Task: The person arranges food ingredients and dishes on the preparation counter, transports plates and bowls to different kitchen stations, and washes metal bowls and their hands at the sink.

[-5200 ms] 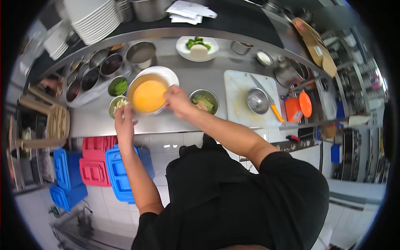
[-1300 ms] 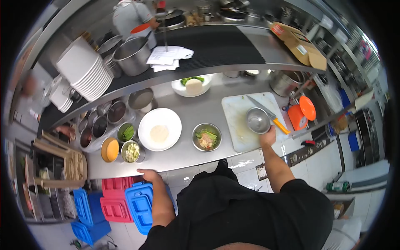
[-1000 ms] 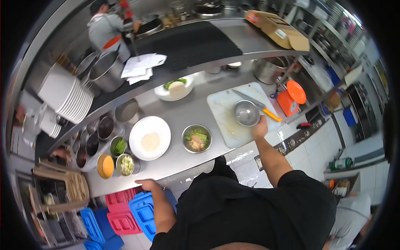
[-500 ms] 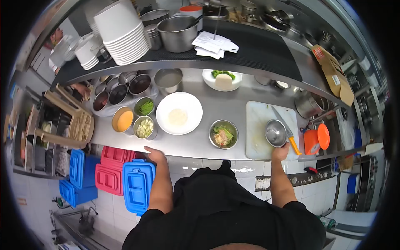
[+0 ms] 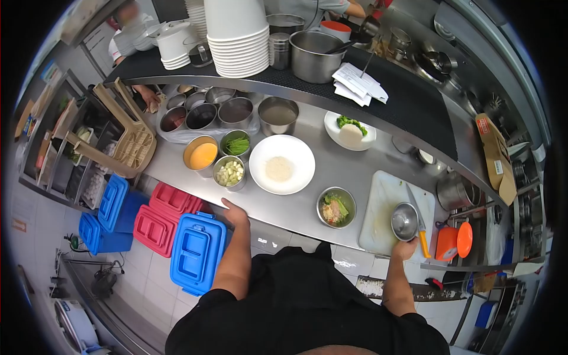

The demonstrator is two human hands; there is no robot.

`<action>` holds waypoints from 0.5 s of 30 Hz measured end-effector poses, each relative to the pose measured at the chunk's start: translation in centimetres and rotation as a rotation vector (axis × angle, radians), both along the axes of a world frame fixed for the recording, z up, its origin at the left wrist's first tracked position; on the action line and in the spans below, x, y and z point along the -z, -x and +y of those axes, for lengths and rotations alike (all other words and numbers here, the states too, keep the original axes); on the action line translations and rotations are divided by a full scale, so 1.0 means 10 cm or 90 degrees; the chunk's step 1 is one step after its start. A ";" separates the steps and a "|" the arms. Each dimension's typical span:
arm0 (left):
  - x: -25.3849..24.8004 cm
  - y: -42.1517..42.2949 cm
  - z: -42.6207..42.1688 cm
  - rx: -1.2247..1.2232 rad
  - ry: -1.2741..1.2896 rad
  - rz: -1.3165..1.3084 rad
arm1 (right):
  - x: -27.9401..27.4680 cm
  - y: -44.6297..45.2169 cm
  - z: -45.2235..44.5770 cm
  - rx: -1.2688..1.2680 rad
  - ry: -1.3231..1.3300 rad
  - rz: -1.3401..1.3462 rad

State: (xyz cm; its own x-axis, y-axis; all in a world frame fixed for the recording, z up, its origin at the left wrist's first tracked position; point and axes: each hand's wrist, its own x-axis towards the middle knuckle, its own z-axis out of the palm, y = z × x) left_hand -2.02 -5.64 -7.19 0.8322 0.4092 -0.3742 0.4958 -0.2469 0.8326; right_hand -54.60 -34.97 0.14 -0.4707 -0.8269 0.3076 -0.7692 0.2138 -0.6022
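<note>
My left hand (image 5: 235,213) rests at the counter's front edge (image 5: 278,225), thumb and fingers apart, holding nothing. At the right, my right hand (image 5: 404,249) grips the near rim of an empty metal bowl (image 5: 404,222) over the white cutting board (image 5: 377,207). A knife with a yellow handle (image 5: 424,244) lies beside that bowl. Between my hands stand a white plate (image 5: 300,155) with a pale round piece in it and a metal bowl (image 5: 335,207) of greens and chopped bits. Left of the plate are pots of yellow liquid (image 5: 203,155), green strips (image 5: 237,146) and pale chunks (image 5: 229,172).
Metal pots (image 5: 278,115) stand behind. A shelf (image 5: 278,82) holding stacked bowls (image 5: 238,53) and papers (image 5: 359,86) overhangs the counter. An orange scale (image 5: 447,243) sits at right. Lidded bins (image 5: 198,251) stand below at left. Another person's hand (image 5: 149,97) is at the back left.
Both hands have left the container of yellow liquid, which now stands at the left; the white plate is uncovered. My right hand has moved to the empty bowl. The view has since swung left.
</note>
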 end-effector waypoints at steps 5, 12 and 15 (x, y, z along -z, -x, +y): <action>-0.02 0.01 -0.02 0.002 -0.010 0.002 | 0.03 0.05 -0.02 -0.017 -0.015 0.021; 0.14 -0.07 0.04 0.034 0.030 0.015 | 0.04 0.08 -0.02 -0.040 0.002 0.024; 0.07 -0.03 0.03 0.030 0.034 0.008 | 0.05 0.08 -0.02 -0.048 0.014 0.018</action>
State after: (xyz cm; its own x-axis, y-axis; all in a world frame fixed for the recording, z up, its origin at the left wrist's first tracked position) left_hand -1.70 -5.32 -7.85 0.8451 0.3482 -0.4056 0.4956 -0.2257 0.8387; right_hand -55.40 -35.19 -0.34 -0.3986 -0.8526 0.3380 -0.7991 0.1421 -0.5842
